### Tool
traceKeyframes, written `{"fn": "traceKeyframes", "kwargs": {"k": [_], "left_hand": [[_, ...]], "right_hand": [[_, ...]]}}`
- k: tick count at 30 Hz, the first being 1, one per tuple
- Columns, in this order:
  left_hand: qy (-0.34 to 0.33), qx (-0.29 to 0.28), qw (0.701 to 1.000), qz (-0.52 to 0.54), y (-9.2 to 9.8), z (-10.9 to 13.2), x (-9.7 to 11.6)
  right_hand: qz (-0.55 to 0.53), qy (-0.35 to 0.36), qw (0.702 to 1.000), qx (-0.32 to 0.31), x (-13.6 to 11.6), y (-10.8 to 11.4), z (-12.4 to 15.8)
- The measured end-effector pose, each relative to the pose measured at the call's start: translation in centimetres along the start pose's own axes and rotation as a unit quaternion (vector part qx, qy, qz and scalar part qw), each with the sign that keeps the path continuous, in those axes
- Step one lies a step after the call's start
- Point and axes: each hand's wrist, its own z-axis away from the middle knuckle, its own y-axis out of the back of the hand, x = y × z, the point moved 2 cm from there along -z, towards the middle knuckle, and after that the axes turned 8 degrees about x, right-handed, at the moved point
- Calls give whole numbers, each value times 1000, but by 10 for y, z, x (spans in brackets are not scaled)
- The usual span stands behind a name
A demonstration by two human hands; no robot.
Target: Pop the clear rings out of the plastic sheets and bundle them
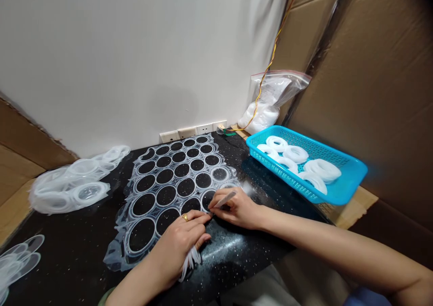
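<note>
A translucent, rubbery sheet (156, 212) with rows of round holes lies on the black speckled tabletop. My left hand (184, 236), with a gold-coloured ring on one finger, rests on the sheet's near right edge. Several thin white rings (191, 261) hang bunched from its curled fingers. Close beside its fingertips, my right hand (240, 209) pinches a slim, pale pen-like tool (225, 200) at the same edge. The tool's tip is hidden by the fingers. A whitish film of the sheet still fills one hole near the right edge.
To the right, a blue plastic basket (347, 186) holds coiled bundles of white rings (323, 170). Behind it stands a clear bag (267, 109) of white material. Translucent holed scraps (72, 186) are heaped at left, with clear oval discs (23, 258) nearer. Wall sockets (204, 129) and a yellow cable (270, 62) are behind.
</note>
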Motion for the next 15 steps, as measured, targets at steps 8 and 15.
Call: {"fn": "traceKeyframes", "kwargs": {"k": [8, 15], "left_hand": [[11, -11, 999, 36, 3, -2, -1], [20, -17, 998, 55, 4, -1, -2]], "right_hand": [[76, 19, 997, -10, -3, -1, 2], [154, 68, 986, -7, 0, -3, 3]]}}
